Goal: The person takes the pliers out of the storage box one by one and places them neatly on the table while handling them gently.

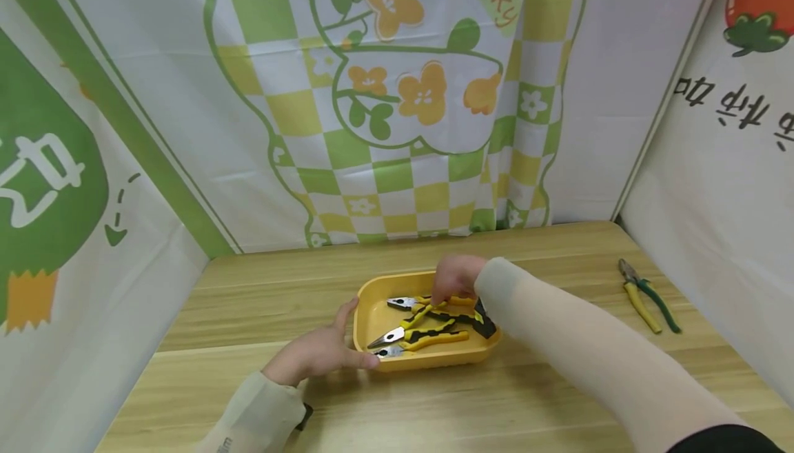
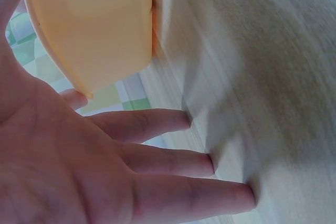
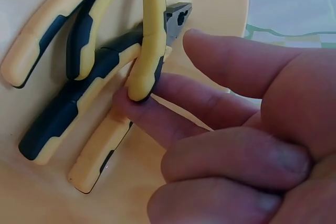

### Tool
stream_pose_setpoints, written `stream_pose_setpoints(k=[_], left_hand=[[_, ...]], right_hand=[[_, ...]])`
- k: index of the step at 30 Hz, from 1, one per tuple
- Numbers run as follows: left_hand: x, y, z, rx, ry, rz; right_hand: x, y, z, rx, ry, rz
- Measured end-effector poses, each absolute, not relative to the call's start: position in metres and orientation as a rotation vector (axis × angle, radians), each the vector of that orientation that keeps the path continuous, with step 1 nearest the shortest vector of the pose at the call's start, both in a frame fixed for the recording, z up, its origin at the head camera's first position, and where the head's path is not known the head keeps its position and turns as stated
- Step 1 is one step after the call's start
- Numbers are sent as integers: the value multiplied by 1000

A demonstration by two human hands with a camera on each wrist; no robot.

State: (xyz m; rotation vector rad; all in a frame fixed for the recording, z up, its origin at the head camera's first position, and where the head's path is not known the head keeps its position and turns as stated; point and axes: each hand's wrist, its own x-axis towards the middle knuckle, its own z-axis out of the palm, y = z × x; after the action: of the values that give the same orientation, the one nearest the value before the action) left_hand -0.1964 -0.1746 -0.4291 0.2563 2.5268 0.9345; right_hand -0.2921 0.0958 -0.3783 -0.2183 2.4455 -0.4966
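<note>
A yellow plastic tray [image 1: 360, 325] holds several pliers with yellow-and-black handles. Among them are needle-nose pliers [image 1: 394, 336] and, toward the back, blunt-nosed pliers [image 1: 403, 303]. My left hand [image 1: 322, 349] spans the tray's left end, thumb by the front corner and index fingertip at the rim; its other fingers extend straight onto the table in the left wrist view. My right hand [image 1: 457, 277] reaches into the tray. In the right wrist view two fingers [image 3: 173, 119] lie behind a plier handle [image 3: 144, 80], the thumb stands apart from it, and the other two fingers are curled.
Another pair of pliers [image 1: 639, 294], with one yellow and one green handle, lies at the right of the wooden table [image 1: 248, 301]. Printed cloth walls [image 1: 422, 184] enclose the table at the back and both sides.
</note>
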Motion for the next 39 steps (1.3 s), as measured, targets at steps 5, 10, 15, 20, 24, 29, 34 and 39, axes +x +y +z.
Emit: stream_pose_setpoints(k=[5, 10, 15, 20, 24, 29, 34, 39], left_hand=[[-196, -174, -429, 264, 2533, 930], [-195, -174, -429, 253, 2543, 932], [-195, -174, -429, 242, 2542, 928], [-196, -174, -428, 252, 2540, 917], [-196, -174, -428, 258, 2542, 907], [-197, -175, -427, 249, 2530, 912], [-197, -174, -426, 230, 2529, 912], [-197, -174, -426, 234, 2552, 884]], right_hand=[[-293, 93, -379, -260, 2469, -433], [-292, 89, -381, -390, 2514, -311], [-285, 78, -381, -619, 2569, -43], [-276, 68, -380, -754, 2574, 158], [-270, 64, -379, -833, 2587, 282], [-267, 62, -380, -951, 2608, 368], [-269, 64, -381, -983, 2617, 358], [-271, 67, -380, -1046, 2638, 378]])
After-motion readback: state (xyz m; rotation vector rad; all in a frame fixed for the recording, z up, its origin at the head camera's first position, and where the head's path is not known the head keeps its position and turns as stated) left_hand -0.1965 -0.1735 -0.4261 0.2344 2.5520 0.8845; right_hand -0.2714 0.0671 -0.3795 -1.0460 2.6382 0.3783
